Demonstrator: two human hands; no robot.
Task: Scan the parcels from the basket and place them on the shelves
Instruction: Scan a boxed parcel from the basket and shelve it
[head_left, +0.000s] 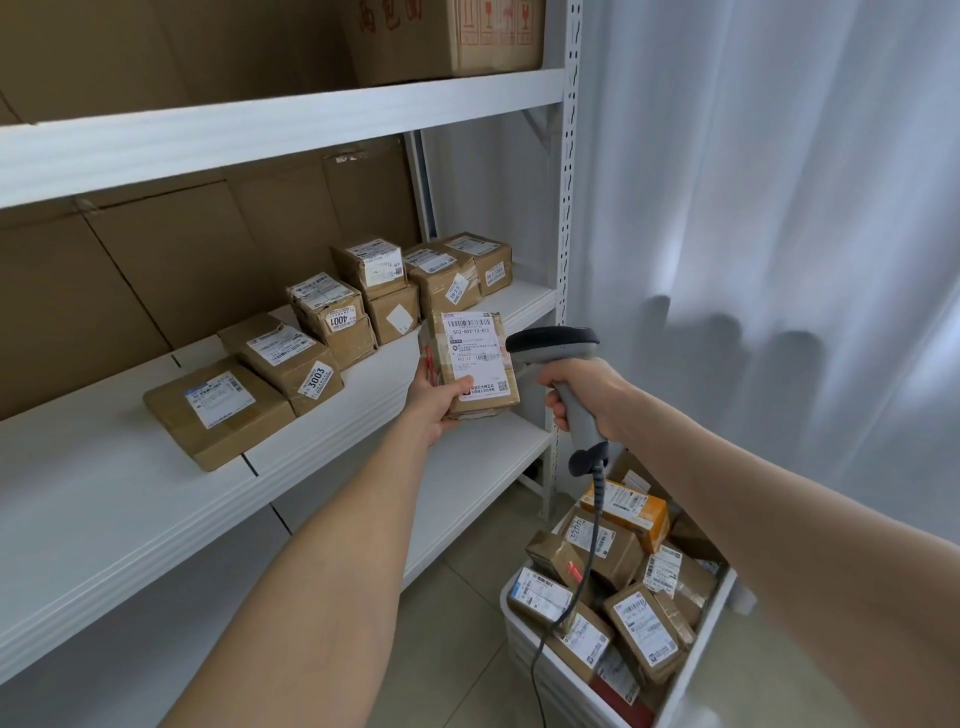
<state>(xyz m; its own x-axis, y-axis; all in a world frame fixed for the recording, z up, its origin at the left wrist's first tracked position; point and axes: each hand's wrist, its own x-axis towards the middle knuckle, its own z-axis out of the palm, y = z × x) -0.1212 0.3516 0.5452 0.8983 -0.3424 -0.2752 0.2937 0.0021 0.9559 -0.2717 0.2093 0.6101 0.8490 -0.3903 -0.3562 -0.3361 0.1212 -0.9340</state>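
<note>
My left hand (436, 402) grips a small brown parcel (475, 358) from below, its white label facing me, in front of the middle shelf (130, 499). My right hand (587, 397) holds a grey handheld scanner (558, 356) by its handle just to the right of the parcel, with the dark scanner head pointing left at the label. A coiled cable hangs from the handle down toward the white basket (696, 670) at the lower right, which holds several labelled parcels (641, 629).
Several brown parcels (291, 358) sit in a row along the middle shelf, two of them stacked. A large carton (467, 36) stands on the top shelf. The rack's white upright (566, 208) and a white curtain (779, 208) are to the right. A lower shelf (467, 488) lies beneath.
</note>
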